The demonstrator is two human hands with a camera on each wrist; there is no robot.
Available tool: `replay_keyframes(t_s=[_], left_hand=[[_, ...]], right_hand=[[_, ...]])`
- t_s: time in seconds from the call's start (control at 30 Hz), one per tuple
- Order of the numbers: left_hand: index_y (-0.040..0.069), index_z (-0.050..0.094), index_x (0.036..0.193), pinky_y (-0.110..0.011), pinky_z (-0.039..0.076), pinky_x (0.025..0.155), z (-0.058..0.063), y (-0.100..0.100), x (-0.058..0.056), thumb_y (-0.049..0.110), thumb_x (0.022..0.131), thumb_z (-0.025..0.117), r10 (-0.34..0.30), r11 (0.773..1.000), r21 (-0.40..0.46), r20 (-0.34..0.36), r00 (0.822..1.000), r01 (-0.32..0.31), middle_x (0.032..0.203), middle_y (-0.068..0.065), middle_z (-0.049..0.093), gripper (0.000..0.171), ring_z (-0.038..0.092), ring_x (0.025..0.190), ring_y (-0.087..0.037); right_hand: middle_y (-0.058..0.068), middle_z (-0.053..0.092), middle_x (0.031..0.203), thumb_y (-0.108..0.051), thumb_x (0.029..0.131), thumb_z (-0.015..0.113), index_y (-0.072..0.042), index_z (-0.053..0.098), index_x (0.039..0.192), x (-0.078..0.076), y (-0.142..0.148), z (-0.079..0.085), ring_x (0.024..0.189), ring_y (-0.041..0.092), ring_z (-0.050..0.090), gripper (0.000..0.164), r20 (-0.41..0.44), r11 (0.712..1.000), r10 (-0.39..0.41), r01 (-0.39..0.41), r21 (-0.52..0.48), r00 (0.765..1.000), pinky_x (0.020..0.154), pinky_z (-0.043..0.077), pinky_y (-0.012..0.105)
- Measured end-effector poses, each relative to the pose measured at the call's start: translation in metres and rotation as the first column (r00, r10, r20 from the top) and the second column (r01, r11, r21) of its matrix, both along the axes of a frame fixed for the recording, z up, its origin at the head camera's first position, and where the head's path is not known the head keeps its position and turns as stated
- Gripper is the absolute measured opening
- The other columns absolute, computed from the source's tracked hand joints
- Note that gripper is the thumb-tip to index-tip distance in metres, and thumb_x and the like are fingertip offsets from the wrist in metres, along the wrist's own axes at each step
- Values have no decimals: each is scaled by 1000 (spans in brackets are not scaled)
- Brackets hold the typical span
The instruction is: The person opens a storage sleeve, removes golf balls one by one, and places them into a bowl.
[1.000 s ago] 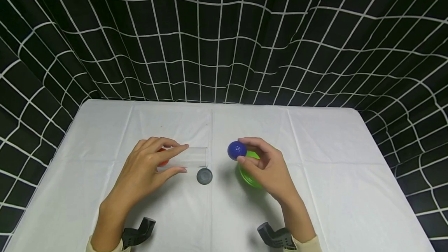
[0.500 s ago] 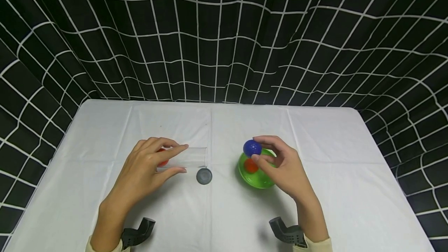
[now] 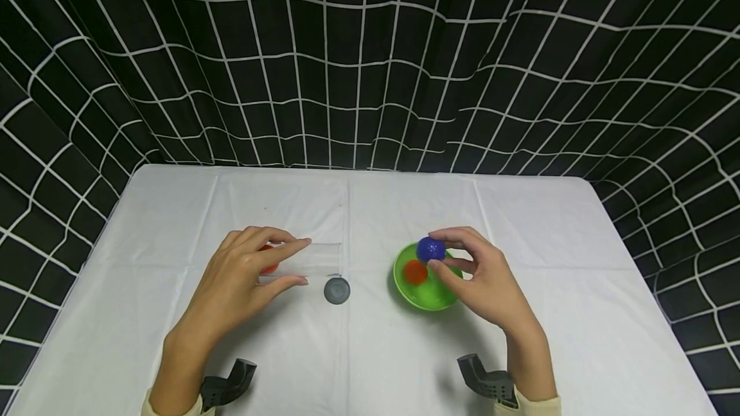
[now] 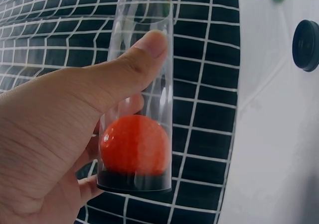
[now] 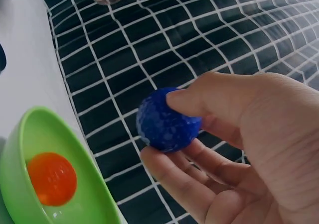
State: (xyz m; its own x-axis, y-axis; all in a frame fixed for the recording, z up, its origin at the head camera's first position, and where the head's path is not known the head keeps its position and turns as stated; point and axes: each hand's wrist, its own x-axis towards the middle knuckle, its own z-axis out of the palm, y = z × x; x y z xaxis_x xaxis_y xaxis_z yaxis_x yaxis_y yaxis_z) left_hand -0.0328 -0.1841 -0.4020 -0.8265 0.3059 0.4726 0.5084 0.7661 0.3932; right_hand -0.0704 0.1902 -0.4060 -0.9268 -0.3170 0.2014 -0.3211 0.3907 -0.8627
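My left hand [image 3: 239, 268] grips a clear tube [image 4: 142, 50] lying sideways in the head view, its uncovered end toward the right. A red ball [image 4: 134, 145] sits inside at the tube's dark base. Between thumb and fingertips, my right hand [image 3: 482, 281] pinches a blue ball [image 5: 167, 122] above a green bowl [image 3: 424, 300]. An orange ball [image 5: 52, 179] lies in that bowl. Just below the tube's uncovered end, a dark grey round cap [image 3: 337, 291] rests on the cloth.
A white cloth covers the table [image 3: 555, 313]. Behind and at both sides hangs a black curtain [image 3: 347, 69] with a white grid. Each wrist wears a dark camera mount, the left mount [image 3: 228, 384] and the right mount [image 3: 488, 377].
My right hand has moved right with the blue ball, from left of the green bowl to above it, uncovering the bowl and orange ball. The left hand and tube have stayed put.
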Motion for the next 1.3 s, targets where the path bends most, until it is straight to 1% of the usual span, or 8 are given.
replay_keyframes(t_s=[0.1,0.27,0.37,0.5,0.6,0.7,0.97,1.3], left_hand=[[31,77,129,-43,48,97,0,0,0,37,78,93,0,1000,0,1,1000,0,115,4,74,54,61,87,-11],[30,77,130,-44,47,97,0,1,0,36,78,93,-4,1000,3,-1,1000,4,115,4,74,54,67,100,-17],[30,77,130,-44,47,96,0,1,0,36,78,93,-5,1000,1,-2,1000,5,115,4,74,54,67,99,-16],[30,77,130,-43,48,98,0,1,0,36,78,93,-5,1000,0,4,1000,5,115,4,74,54,64,93,-13],[30,77,130,-45,48,101,0,1,0,36,79,93,-9,1000,0,6,1000,9,116,3,74,54,66,97,-15],[28,77,130,-46,48,102,-1,1,0,36,79,92,-15,1000,-2,2,1000,15,115,2,74,54,68,104,-19],[28,77,130,-43,47,97,-1,1,1,36,79,92,-17,1000,-3,-1,1000,17,114,2,74,54,67,107,-20],[28,77,130,-44,47,100,0,2,1,36,80,92,-10,1000,-1,11,1000,10,115,2,74,54,66,106,-22]], right_hand=[[11,68,125,1,92,78,-5,69,127,0,3,-1,113,-3,64,37,-15,999,-7,7,40,1000,91,61,18],[11,69,123,4,90,79,-4,70,126,0,7,-2,110,-4,63,38,-40,996,-10,13,92,999,88,61,16],[11,69,123,6,89,79,-4,70,126,-1,8,-2,110,-3,63,39,-41,991,-10,15,130,999,88,61,17],[11,69,124,5,89,79,-4,70,126,-1,9,-1,112,8,67,40,-25,982,-16,20,190,1000,90,63,23],[11,69,124,5,89,79,-4,70,125,-1,9,0,113,21,69,39,-8,975,-18,19,220,1000,90,64,28],[12,69,125,5,89,78,-4,70,125,0,10,0,114,27,70,38,9,972,-13,10,233,1000,90,65,30],[14,68,125,6,88,78,-3,70,125,2,12,0,115,30,70,38,34,965,-3,-6,263,999,92,64,33],[16,68,126,6,88,77,-2,70,126,3,13,-1,115,31,71,39,38,955,-15,3,297,999,92,64,37]])
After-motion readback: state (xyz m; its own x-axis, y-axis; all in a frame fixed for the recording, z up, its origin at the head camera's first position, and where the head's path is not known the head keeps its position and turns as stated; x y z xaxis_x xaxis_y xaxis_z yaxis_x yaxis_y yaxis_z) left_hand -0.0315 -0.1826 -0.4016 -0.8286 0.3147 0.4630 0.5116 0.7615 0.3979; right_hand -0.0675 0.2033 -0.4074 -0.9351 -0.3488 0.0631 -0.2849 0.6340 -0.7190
